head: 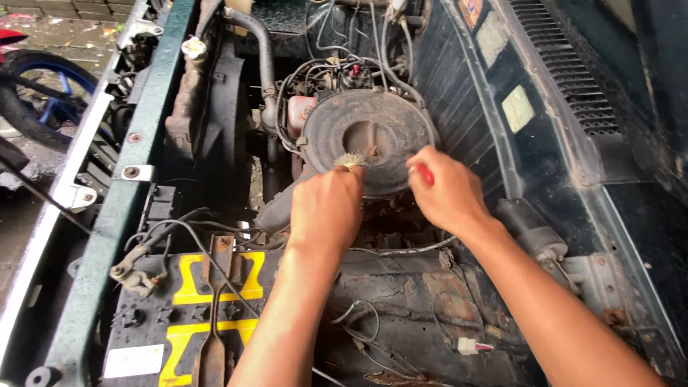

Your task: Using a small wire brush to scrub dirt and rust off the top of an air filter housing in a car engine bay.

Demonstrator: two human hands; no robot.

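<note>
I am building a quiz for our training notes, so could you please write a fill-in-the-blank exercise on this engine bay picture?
1. The left hand holds a small brush with pale ____ against the round air cleaner cover.
2. The right hand grips a tool with a ____ handle.
3. The battery at lower left has ____ markings on top.

Missing words: bristles; red; yellow

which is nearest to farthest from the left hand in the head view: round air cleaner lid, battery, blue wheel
1. Round air cleaner lid, just above the left hand.
2. Battery, lower left.
3. Blue wheel, far upper left, outside the engine bay.
</note>
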